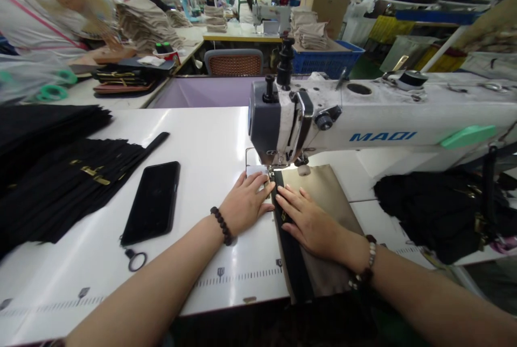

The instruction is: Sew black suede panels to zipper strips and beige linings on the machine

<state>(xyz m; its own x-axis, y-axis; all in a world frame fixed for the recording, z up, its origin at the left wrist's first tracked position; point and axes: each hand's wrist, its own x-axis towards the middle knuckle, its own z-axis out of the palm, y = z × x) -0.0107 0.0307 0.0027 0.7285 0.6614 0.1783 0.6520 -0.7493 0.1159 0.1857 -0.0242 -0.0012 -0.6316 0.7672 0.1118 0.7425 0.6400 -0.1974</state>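
Observation:
A white MAQI sewing machine (363, 115) stands on the white table (202, 142). Under its needle lies a tan fabric piece (327, 191) with a black zipper strip (297, 266) along its left edge. My left hand (244, 204) rests flat on the table just left of the strip, fingers stretched toward the presser foot. My right hand (309, 220) lies flat on the tan fabric and the strip, fingers spread and pressing down. Both wrists wear bead bracelets.
A black phone (152, 201) with a ring strap lies left of my hands. Stacks of black fabric pieces (60, 174) fill the table's left side. A black fabric heap (436, 212) sits right. Another person (36, 18) works at the far left table.

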